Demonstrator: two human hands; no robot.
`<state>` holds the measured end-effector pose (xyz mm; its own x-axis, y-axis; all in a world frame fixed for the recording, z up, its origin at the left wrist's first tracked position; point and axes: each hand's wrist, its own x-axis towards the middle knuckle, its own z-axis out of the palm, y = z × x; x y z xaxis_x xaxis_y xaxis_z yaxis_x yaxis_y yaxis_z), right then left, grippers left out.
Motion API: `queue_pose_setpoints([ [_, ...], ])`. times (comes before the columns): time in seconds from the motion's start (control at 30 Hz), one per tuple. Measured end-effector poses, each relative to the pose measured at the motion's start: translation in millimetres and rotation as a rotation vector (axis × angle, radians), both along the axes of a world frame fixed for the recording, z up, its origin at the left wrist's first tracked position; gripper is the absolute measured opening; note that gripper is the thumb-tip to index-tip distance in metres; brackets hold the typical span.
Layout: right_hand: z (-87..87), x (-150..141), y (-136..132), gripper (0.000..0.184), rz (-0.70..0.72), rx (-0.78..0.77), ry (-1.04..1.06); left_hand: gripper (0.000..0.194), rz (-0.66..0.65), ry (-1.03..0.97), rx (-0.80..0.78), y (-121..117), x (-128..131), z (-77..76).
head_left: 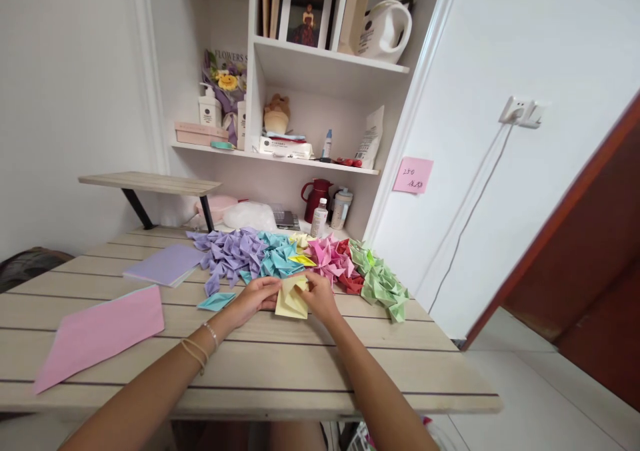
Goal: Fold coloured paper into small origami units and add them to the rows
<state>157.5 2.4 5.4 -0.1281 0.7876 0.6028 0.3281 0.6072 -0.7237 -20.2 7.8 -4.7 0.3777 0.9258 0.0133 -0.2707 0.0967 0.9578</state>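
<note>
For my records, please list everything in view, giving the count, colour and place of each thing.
Table: one, light wood, foreground
Held paper: one, pale yellow, table centre
Folded papers: many, multicoloured, across table
Paper stacks: two, purple and pink, table left
Stand: one, light wood, back left
Jug: one, red, below shelves
Cup and bottle: two, pale, beside jug
Shelf unit: one, white, behind table
Framed picture: one, white-framed, upper shelf
Note: one, pink, right wall
Socket: one, white, right wall
Smaller items: several, mixed colours, shelves
Left hand and right hand: two, bare, at held paper
Arms: two, bare, foreground
</note>
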Motion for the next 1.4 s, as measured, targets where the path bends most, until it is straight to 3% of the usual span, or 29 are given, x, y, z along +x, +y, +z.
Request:
queue_pose_setpoints([
  [0.1,-2.8,-1,2,0.02,-0.001,-0.013,0.054,0.03,0.02,0.0,0.011,0,-1,1.3],
  [0.23,-1.3,-1,1,0.019,0.093,0.048,0.094,0.029,-0.054,-0.014,0.028,-3,-1,6.8],
  [0.33,2.1,1,-1,0.017,0.141,0.041,0.055,0.031,-0.039,0.018,0.034,-6,-1,9.1],
  [0.57,4.5,9,-2,0.027,0.4,-0.326,0.142,0.035,0.08,0.006,0.157,2,-4,8.6],
  [0.67,1.3,10,1,0.023,0.254,-0.325,0.183,0.028,0.124,0.003,0.188,4,-4,9.7],
  [0.8,-2.5,10,7,0.018,0.104,-0.272,0.26,0.033,0.064,-0.011,0.188,4,-3,9.6],
  [1.03,1.0,7,5,0.029,0.167,-0.291,0.316,0.03,0.136,-0.015,0.165,10,-5,5.9],
  [1.3,-3.5,6,10,0.028,0.069,-0.243,0.4,0.031,0.107,-0.022,0.11,9,-4,3.9],
  [1.4,-5.3,6,13,0.029,0.033,-0.22,0.408,0.029,0.154,-0.037,0.133,11,-4,3.8],
])
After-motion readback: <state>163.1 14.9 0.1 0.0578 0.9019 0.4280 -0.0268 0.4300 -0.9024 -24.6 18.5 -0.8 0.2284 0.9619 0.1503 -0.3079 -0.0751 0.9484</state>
